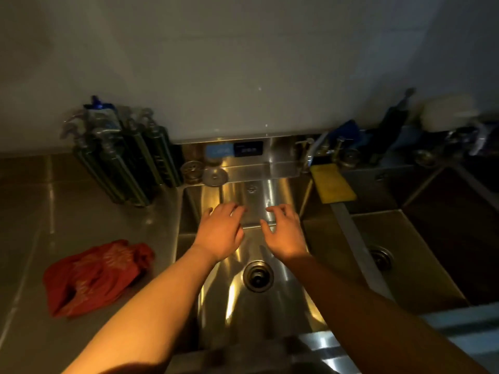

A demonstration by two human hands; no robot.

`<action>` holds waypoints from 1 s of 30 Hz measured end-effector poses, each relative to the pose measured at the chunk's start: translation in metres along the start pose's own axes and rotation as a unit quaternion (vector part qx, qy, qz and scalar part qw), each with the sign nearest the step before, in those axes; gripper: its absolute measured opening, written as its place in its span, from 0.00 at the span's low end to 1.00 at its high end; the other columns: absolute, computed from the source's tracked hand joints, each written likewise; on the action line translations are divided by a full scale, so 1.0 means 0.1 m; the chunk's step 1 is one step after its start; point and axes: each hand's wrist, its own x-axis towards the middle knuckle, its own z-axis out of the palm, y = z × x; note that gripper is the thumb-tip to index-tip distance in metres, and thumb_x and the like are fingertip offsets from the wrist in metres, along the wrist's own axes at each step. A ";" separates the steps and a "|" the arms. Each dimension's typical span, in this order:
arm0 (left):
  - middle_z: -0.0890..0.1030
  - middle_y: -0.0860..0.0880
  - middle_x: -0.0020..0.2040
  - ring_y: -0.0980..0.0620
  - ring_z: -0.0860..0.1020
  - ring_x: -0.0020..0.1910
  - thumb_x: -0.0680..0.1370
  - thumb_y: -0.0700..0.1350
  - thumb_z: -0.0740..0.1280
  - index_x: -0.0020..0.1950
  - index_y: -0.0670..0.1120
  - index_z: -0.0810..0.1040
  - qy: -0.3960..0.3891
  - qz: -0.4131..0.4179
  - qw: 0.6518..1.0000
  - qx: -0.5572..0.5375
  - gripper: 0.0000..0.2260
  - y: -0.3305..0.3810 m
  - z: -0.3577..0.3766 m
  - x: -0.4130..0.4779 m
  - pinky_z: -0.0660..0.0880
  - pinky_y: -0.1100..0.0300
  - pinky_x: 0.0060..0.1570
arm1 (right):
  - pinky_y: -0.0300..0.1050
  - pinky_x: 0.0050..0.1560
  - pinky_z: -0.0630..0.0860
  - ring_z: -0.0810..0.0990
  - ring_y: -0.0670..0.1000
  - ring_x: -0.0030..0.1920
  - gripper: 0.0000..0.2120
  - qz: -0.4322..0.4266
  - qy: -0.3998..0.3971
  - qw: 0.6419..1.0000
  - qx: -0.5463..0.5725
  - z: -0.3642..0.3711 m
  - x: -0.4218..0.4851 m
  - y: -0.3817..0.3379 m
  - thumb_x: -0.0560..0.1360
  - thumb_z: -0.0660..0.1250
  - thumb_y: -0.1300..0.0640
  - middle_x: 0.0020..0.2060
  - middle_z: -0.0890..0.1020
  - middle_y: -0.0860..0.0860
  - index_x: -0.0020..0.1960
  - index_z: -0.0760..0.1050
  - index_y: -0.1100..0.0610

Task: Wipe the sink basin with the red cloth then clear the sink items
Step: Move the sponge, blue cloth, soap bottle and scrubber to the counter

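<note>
Head view looks down on a steel counter with the sink basin sunk into it, and a second basin to the right. Both bare forearms reach out over the sink basin: the left hand and right hand hover side by side near its back wall, fingers loosely spread and holding nothing; whether the fingertips touch the steel I cannot tell. The red cloth lies crumpled on the counter just left of the basin, apart from both hands. A yellow pad rests on the divider between the basins, and a strainer basket and flat stopper sit on the back ledge. Wiping looks not yet begun; the next move calls for the left hand to swing left and gather the cloth
</note>
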 end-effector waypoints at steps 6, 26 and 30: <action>0.68 0.49 0.68 0.47 0.68 0.66 0.75 0.50 0.62 0.70 0.50 0.65 -0.012 0.029 0.999 -0.008 0.23 0.98 0.14 0.41 0.65 0.49 0.62 | 0.42 0.56 0.67 0.71 0.53 0.60 0.15 0.024 0.027 0.999 -0.010 -0.66 -0.03 0.84 0.76 0.63 0.50 0.62 0.70 0.52 0.61 0.73 0.52; 0.66 0.50 0.67 0.48 0.68 0.64 0.76 0.48 0.64 0.70 0.51 0.63 -0.041 0.126 0.991 -0.022 0.23 1.88 0.27 1.14 0.70 0.53 0.57 | 0.45 0.55 0.71 0.71 0.52 0.58 0.15 0.077 0.072 0.994 -0.014 -1.08 0.06 1.73 0.77 0.61 0.51 0.61 0.70 0.53 0.62 0.72 0.53; 0.67 0.48 0.66 0.47 0.68 0.63 0.76 0.47 0.64 0.70 0.50 0.64 -0.036 0.126 0.991 -0.032 0.22 1.80 0.32 1.32 0.71 0.55 0.53 | 0.42 0.53 0.68 0.70 0.49 0.57 0.13 0.078 0.072 0.994 -0.019 -1.10 0.18 1.84 0.77 0.61 0.50 0.61 0.69 0.51 0.61 0.71 0.50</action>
